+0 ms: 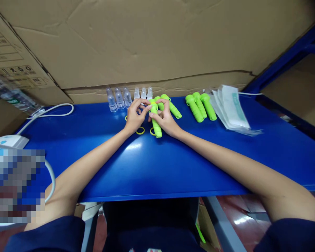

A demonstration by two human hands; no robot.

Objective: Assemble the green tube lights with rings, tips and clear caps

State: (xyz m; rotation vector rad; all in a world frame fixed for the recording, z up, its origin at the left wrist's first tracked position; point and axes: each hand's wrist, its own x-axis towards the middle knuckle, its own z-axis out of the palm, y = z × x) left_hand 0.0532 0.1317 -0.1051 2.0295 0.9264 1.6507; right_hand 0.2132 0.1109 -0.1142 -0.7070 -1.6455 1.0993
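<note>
A lime-green plastic piece shaped like a small torch (pixel 156 127) is tilted over the blue table, its wide head up between my hands. My right hand (pixel 166 117) is closed round its upper part, thumb along the near side. With fingers bent in a pinch, my left hand (pixel 137 114) touches the head's left edge; whether a small part sits between those fingertips is hidden. Under the hands lie thin yellow rings (pixel 140 133). Just behind, more green torch-shaped pieces (pixel 174 108) lie on the table, partly covered by my right hand.
Clear plastic bottle-shaped parts (pixel 120 99) and smaller clear caps (pixel 143 93) stand along the cardboard wall (pixel 136 42). To the right are several green pieces (pixel 195 109) and white packets (pixel 232 108). A white cable (pixel 51 110) and a plastic bottle (pixel 15 96) lie left.
</note>
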